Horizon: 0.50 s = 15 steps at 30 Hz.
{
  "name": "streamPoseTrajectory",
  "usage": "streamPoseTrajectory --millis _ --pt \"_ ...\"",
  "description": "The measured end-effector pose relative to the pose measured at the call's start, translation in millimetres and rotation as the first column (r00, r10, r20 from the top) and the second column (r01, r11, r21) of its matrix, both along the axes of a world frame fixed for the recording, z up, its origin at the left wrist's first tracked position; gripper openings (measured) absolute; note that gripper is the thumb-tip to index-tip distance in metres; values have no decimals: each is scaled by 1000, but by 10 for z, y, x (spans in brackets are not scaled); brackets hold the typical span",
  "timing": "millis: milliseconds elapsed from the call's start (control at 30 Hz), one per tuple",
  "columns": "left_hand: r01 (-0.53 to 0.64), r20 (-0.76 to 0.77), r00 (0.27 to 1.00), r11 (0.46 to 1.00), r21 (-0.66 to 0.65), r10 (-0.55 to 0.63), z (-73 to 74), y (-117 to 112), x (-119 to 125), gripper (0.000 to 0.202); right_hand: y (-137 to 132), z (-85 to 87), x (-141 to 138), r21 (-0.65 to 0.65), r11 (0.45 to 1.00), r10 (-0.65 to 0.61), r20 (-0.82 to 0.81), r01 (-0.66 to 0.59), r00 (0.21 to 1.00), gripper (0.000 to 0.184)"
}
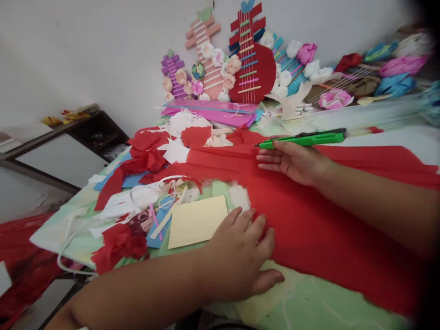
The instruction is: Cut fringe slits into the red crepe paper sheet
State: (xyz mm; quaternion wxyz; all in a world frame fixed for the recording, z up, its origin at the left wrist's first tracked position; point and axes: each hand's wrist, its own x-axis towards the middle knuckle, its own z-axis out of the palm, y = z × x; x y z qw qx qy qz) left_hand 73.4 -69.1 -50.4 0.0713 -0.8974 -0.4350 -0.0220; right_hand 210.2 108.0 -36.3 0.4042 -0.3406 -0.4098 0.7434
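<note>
Long and slim, a green tool with black parts and a thin dark tip point(309, 139) lies in my right hand point(292, 160), pinched by the thumb; its exact kind is unclear. This hand is over a large sheet of red crepe paper point(309, 220) that spreads across the table. My left hand point(245, 256) is open, palm down and fingers apart, at the red sheet's near left edge. Beside its fingertips lies a pale yellow rectangle of paper or card point(197, 220).
Red scraps point(120, 243), a white cable point(63, 252) and blue paper pieces point(160, 229) clutter the left side. Paper instruments, including a red one point(254, 68), lean against the back wall among paper flowers point(335, 98). A dark-framed cabinet point(65, 151) stands left.
</note>
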Motion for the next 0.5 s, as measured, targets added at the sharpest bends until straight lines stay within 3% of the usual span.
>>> streamPoseTrajectory --millis 200,367,500 --pt "114 9 993 980 164 -117 12 -99 38 52 -125 105 -159 19 992 -128 152 127 980 11" --pt "205 7 978 973 106 -207 16 -137 69 54 -138 135 -183 42 985 -168 116 164 979 22" --pt "239 16 970 965 107 -242 -5 -148 88 49 -168 177 -92 -21 996 -87 174 92 981 16"
